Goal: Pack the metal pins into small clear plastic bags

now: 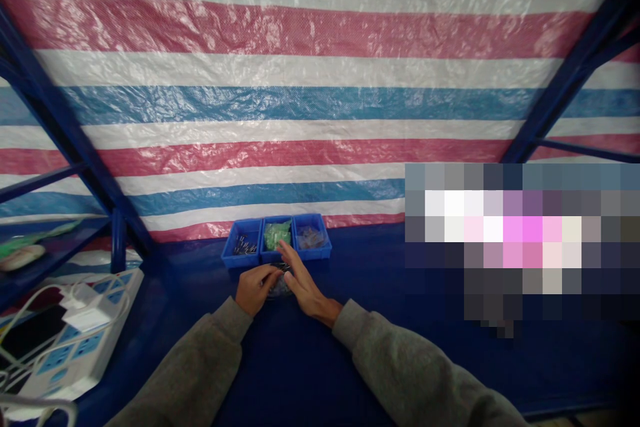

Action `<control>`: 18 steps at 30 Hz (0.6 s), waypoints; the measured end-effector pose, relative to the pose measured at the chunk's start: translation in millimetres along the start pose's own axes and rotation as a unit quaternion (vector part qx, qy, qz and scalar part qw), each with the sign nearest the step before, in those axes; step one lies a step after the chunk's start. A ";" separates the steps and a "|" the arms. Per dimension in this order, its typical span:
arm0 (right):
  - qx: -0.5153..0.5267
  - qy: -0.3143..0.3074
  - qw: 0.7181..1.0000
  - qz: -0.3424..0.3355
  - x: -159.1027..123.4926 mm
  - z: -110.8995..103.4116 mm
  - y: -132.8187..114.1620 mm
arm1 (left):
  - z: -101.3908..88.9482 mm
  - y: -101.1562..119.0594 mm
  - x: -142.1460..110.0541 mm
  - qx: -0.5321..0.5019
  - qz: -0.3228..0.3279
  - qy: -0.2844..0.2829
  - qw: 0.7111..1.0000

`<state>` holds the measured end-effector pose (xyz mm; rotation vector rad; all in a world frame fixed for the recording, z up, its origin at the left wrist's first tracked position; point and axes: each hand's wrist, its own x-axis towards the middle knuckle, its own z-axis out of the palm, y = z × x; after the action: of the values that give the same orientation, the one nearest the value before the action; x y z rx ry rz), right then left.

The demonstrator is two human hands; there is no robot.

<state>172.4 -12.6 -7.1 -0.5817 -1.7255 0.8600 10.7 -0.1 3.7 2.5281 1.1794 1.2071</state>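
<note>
My left hand (256, 287) rests on the blue table (380, 347) with its fingers curled round a small dark object (281, 285) that I cannot make out. My right hand (306, 287) lies beside it, fingers stretched out and pointing up toward the bins. Just beyond the hands stand three small blue bins in a row. The left bin (243, 243) holds dark metal parts. Green pieces fill the middle bin (277, 235). The right bin (311, 237) holds clear or greyish bits.
A white power strip (75, 340) with plugs and white cables lies at the near left. Blue metal shelf posts (118, 240) rise at left and right. A striped red, white and blue tarp (310, 93) hangs behind the table. A blurred patch covers the right side.
</note>
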 end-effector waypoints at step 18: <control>-0.100 0.113 0.988 0.021 5.9 2.5 8.5 | -5.3 -9.8 1.6 0.018 -0.041 0.085 0.995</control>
<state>167.9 -3.6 -10.7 -0.8202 -1.6065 0.6256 1.8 6.7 4.5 2.4153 1.3373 1.4172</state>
